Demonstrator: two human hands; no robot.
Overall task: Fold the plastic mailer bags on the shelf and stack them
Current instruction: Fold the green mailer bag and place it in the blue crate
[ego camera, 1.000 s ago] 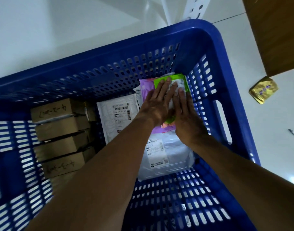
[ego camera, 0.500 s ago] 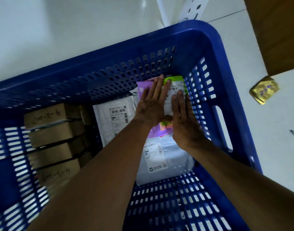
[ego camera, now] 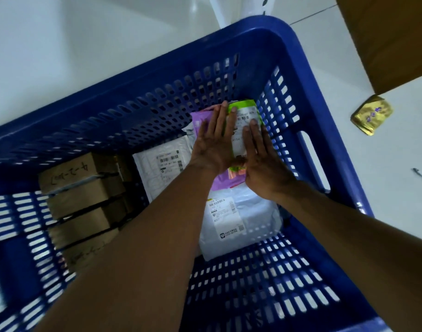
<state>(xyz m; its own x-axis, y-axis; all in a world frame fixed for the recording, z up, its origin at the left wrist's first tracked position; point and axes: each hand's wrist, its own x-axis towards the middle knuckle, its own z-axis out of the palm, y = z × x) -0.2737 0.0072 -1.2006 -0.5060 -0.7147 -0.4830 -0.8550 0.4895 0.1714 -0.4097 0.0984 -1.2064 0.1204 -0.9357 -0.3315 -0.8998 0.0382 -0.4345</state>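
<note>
Both my hands reach down into a blue plastic crate [ego camera: 289,51]. My left hand [ego camera: 213,142] and my right hand [ego camera: 261,159] lie flat, fingers straight, pressing on a green mailer bag [ego camera: 244,113] with a white label. That bag lies on top of a purple mailer bag [ego camera: 200,118], which rests on a grey-white mailer bag [ego camera: 248,219] nearer to me. Another white mailer bag [ego camera: 162,164] lies to the left of this pile. My hands hide most of the green bag's lower part.
Several brown cardboard boxes [ego camera: 78,202] fill the crate's left side. Outside the crate, on the pale floor at right, lie a gold packet [ego camera: 371,115] and a brown board [ego camera: 387,37]. A white shelf post [ego camera: 255,6] stands beyond the crate.
Both hands have slid a little farther forward over the green bag, toward the crate's far corner. The bags beneath have stayed in place.
</note>
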